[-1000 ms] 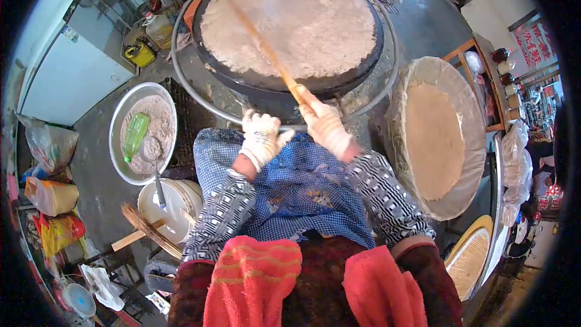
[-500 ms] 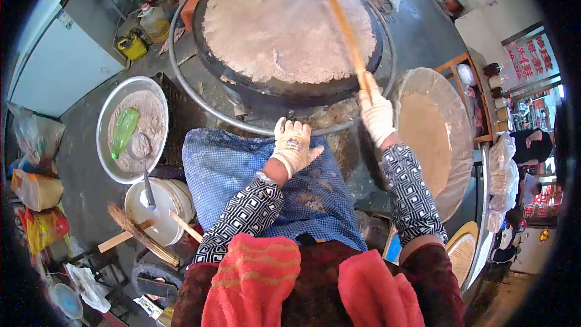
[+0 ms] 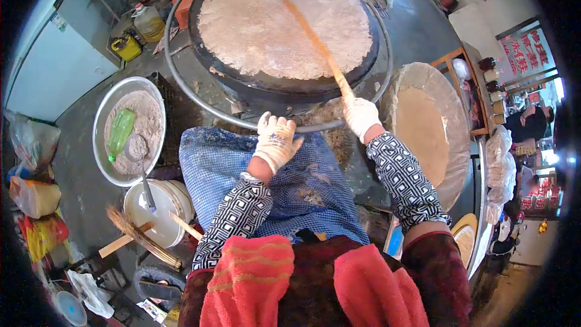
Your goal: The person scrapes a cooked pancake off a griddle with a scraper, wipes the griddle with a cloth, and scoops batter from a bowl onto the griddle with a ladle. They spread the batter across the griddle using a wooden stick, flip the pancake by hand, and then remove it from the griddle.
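My right hand, in a whitish glove, is closed round the lower end of a long wooden stick. The stick slants up and left over a big round griddle, its far end near the middle of a pale brownish sheet of batter. Faint steam or blur hangs at the griddle's far side. At the near edge of the metal ring circling the griddle, my gloved left hand has its fingers bent over the ring, thumb out to the side. A blue checked cloth covers my lap.
Left of my lap stands a metal basin holding pale batter, a green bottle and a ladle. Below it are a white bucket and a brush. A round, cloth-lined tray lies at right.
The stick's far end has swept left and toward me across the batter, and my right hand has moved slightly left and down. My left hand stays at the ring; the view has shifted slightly.
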A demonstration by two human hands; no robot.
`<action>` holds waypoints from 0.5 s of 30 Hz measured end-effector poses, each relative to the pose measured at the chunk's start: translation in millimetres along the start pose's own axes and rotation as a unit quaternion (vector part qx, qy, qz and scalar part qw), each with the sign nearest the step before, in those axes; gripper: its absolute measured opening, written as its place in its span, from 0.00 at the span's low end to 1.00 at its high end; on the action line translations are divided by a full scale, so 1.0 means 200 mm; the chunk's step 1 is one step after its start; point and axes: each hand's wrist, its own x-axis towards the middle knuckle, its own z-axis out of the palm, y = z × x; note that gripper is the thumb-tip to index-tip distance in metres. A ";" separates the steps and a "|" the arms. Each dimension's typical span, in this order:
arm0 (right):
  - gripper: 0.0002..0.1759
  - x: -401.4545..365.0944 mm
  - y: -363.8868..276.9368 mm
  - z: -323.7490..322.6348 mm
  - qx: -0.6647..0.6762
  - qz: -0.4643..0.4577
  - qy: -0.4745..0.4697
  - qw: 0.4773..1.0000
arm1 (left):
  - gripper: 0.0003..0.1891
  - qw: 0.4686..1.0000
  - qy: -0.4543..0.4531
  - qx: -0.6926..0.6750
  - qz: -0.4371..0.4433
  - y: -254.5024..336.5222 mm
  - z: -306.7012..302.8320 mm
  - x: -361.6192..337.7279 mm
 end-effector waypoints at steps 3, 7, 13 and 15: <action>0.33 0.07 0.20 0.12 -0.013 0.011 0.067 0.998 | 0.16 1.000 0.016 0.010 -0.011 -0.08 -0.01 -0.01; 0.24 0.12 0.26 0.09 0.139 0.094 0.085 0.982 | 0.13 0.996 0.064 0.055 -0.004 -0.22 -0.05 -0.04; 0.25 -0.24 -0.12 0.11 0.406 -0.151 0.189 0.881 | 0.03 0.981 0.108 0.157 -0.026 -0.51 -0.06 -0.05; 0.29 -0.25 -0.30 0.31 0.642 -0.122 0.051 0.755 | 0.09 0.962 -0.036 0.244 -0.120 -0.55 -0.18 -0.03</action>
